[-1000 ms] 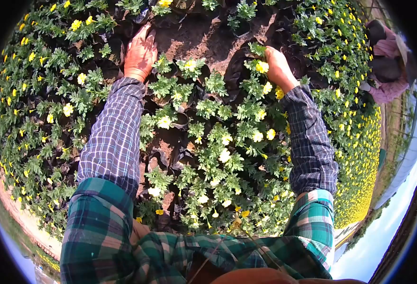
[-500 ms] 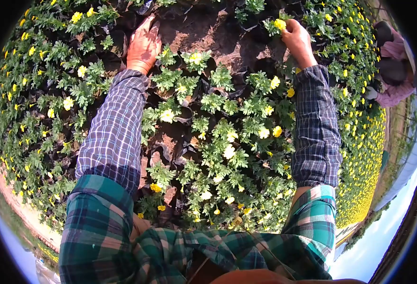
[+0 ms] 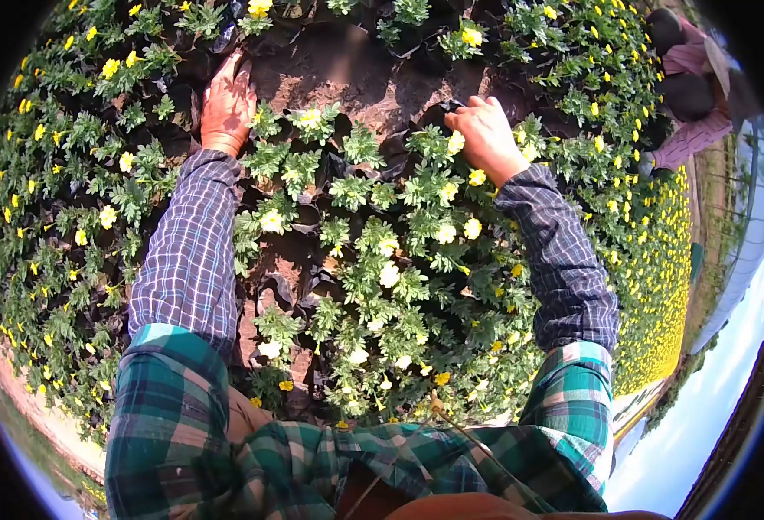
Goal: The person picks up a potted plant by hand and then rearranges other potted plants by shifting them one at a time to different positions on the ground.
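Observation:
My left hand point(image 3: 228, 104) lies with its fingers stretched out against the black plastic bags at the left side of a bare soil patch. Nothing shows in its grip. My right hand point(image 3: 488, 139) is curled closed at the patch's right side, its fingertips on the rim of a black plastic grow bag point(image 3: 437, 113). The marigold plant point(image 3: 425, 165) there has a yellow flower point(image 3: 456, 142) right by the fingers; part of the bag is hidden by leaves and hand. Between my hands stands another marigold point(image 3: 311, 123) with a pale yellow bloom.
Bare soil point(image 3: 339, 78) lies between and beyond my hands. Densely packed marigolds point(image 3: 391, 276) fill the ground near my body and on both sides. At the right, another person in a pink sleeve point(image 3: 692, 143) bends over the plants.
My right hand has left the yellow-flowered plant at the far side and come nearer and leftward to a grow bag rim. My left hand keeps its place by the bags as the view shifts.

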A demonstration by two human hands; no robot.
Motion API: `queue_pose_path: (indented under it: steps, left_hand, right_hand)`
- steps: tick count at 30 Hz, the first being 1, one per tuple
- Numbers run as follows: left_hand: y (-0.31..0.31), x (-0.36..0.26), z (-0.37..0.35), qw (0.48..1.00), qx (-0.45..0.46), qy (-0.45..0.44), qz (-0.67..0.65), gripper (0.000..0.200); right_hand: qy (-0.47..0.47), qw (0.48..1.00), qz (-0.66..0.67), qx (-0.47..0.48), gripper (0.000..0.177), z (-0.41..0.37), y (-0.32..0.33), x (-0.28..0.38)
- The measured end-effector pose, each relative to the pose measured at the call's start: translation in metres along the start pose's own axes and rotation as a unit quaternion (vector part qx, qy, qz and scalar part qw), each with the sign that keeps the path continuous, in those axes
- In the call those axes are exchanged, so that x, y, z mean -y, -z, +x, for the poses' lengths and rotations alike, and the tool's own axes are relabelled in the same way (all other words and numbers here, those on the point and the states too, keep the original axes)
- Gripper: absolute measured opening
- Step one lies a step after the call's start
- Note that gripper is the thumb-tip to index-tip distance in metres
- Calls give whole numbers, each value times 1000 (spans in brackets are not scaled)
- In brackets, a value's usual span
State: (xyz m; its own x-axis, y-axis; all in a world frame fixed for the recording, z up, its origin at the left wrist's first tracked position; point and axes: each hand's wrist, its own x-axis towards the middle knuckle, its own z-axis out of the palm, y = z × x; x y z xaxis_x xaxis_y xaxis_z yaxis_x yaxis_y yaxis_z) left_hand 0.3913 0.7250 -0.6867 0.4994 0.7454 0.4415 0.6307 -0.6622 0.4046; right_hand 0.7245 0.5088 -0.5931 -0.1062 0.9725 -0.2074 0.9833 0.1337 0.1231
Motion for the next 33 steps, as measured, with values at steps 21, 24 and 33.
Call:
queue_pose_path:
  steps: [21,24,33]
  left_hand:
    - [-2,2,0,1000,-11,-8,-4,41]
    - [-2,7,-5,1000,2,-15,20,45]
    - [41,-39,19,971,36,187,-148,38]
  right_hand:
    - [-159,976,20,-148,15,42,0,-53]
    - [-126,947,179,-235,11,48,36,-11]
    - [69,949,290,103,39,72,33,87]
